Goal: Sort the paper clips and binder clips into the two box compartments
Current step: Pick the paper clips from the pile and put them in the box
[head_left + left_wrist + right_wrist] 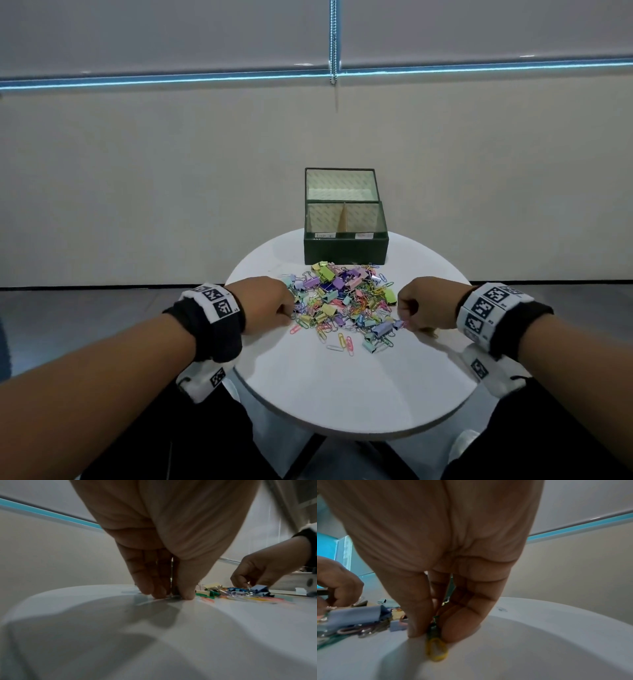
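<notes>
A heap of pastel paper clips and binder clips [342, 301] lies mid-table in front of a dark green box [346, 247]. A divider [343, 219] splits the box into a left and a right compartment, and both look bare. My left hand [290, 313] is at the heap's left edge; in the left wrist view its thumb and fingers [171, 596] pinch a thin pale paper clip [147, 601] flat on the table. At the heap's right edge my right hand [423, 328] pinches a yellow paper clip [436, 650] between thumb and fingers [435, 635].
The round white table [342, 387] is small, with its rim close to both wrists. The box's lid [339, 185] stands open against the wall behind. A blue binder clip [358, 615] lies just left of my right hand. Floor lies below all round.
</notes>
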A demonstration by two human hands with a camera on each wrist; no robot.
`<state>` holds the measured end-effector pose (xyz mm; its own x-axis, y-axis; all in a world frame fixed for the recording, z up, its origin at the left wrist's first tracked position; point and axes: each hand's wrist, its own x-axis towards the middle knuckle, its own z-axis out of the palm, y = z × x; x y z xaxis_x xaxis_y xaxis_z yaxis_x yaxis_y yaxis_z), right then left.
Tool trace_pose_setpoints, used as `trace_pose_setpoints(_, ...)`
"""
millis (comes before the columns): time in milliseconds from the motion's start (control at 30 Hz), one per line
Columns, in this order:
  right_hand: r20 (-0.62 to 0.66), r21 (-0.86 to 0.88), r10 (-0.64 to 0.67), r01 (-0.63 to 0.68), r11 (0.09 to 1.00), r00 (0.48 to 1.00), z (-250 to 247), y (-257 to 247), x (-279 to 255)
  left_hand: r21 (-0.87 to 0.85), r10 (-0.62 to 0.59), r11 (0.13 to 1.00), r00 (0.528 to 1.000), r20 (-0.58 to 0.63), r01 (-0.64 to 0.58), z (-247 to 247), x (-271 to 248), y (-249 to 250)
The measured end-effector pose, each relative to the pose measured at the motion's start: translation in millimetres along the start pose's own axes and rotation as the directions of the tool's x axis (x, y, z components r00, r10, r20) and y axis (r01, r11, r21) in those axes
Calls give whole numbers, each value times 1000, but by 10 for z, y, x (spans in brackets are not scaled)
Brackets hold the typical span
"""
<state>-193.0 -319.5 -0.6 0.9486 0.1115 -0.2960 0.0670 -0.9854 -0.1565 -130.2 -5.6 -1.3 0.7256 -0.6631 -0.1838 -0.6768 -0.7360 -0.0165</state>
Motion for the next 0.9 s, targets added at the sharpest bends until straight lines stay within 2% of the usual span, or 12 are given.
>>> trace_pose_setpoints(133, 23, 41, -21, 20, 999, 999, -7, 18, 24, 47, -4, 999, 1000, -24, 6, 1, 0, -28)
trace_pose_setpoints(233, 22, 62, -33, 32, 998, 999, -19, 38, 29, -53, -72, 996, 997, -43, 69, -48, -15, -125)
trace_pose_setpoints(333, -68, 182, -31, 43, 982, 997, -91, 107, 29, -190, -133, 975, 988, -80, 115, -120, -22, -233)
trace_pose_setpoints(467, -210, 469, 29, 75, 880, 977, -297, 181, 95, -377, -201, 914, 974, -106, 148, -303, 67, -328)
trace_pose_setpoints(567, -353, 525, 84, 123, 842, 932, -510, 89, 263, -416, -237, 899, 950, -205, 135, -505, 279, -324)
trace_pose_setpoints(667, -436, 559, 153, 134, 818, 887, -722, -53, 521, -396, -231, 912, 930, -285, 105, -702, 583, -195)
trace_pose_setpoints(767, -438, 642, 256, 100, 760, 861, -837, -126, 812, -377, -213, 923, 912, -351, 70, -833, 925, -14)
trace_pose_setpoints(900, -373, 747, 279, 108, 655, 885, -857, -120, 1037, -361, -221, 929, 902, -372, 78, -875, 1323, 197)
